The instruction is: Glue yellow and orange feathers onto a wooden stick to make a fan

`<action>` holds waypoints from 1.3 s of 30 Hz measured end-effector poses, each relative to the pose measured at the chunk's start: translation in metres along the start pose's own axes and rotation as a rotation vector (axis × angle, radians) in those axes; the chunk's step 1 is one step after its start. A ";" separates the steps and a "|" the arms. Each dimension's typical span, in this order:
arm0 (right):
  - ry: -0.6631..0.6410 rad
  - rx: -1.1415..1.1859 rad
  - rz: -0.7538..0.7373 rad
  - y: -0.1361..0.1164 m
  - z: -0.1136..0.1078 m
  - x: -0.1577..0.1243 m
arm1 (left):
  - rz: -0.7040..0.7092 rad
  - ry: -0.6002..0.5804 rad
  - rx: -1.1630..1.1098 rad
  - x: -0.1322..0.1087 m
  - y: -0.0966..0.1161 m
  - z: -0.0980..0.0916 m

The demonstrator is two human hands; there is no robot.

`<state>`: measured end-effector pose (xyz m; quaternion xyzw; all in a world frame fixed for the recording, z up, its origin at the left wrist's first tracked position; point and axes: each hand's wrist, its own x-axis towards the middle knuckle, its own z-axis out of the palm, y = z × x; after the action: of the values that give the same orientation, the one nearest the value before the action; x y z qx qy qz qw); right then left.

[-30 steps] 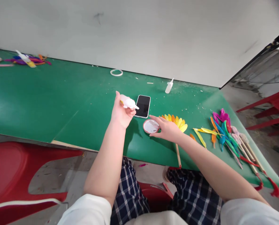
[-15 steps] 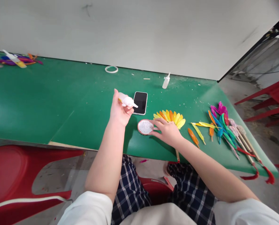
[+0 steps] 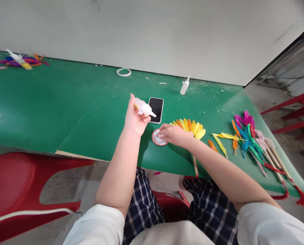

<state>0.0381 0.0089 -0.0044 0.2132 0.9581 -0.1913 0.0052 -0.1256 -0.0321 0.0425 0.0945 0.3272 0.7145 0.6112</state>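
My left hand [image 3: 137, 117] is closed around a white glue bottle [image 3: 144, 108], whose nozzle points right. Below it on the green table lies a small round disc [image 3: 155, 139] with a red rim and a whitish face. My right hand [image 3: 176, 134] reaches over this disc, its fingers bent together at the face; whether they pinch anything is hidden. Partly behind that hand is a feather fan [image 3: 192, 126] of yellow and orange feathers, its wooden handle [image 3: 195, 166] toward the table's front edge. A phone [image 3: 156, 107] lies just beyond my left hand.
Loose feathers [image 3: 222, 141] and a colourful bundle of feathers [image 3: 246, 136] with tasselled sticks [image 3: 275, 161] lie to the right. A second nozzle bottle [image 3: 184, 86] stands near the wall, with a white ring [image 3: 123, 72] farther left. At left is a red chair [image 3: 14, 183].
My right hand has moved left, from the disc's right edge onto its face, and its fingers have drawn together. My left hand still holds the glue bottle. The view has shifted slightly.
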 end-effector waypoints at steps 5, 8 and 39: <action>-0.047 -0.026 -0.014 0.001 -0.005 0.004 | -0.007 -0.011 0.002 -0.002 0.001 0.000; -0.056 -0.052 -0.010 -0.001 -0.006 0.004 | -0.012 0.000 0.018 -0.002 0.000 0.000; 0.036 -0.053 0.096 0.000 -0.002 -0.001 | -0.027 -0.020 -0.023 0.000 0.000 -0.002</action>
<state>0.0392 0.0097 -0.0024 0.2620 0.9514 -0.1615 0.0029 -0.1265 -0.0329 0.0412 0.0902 0.3140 0.7089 0.6250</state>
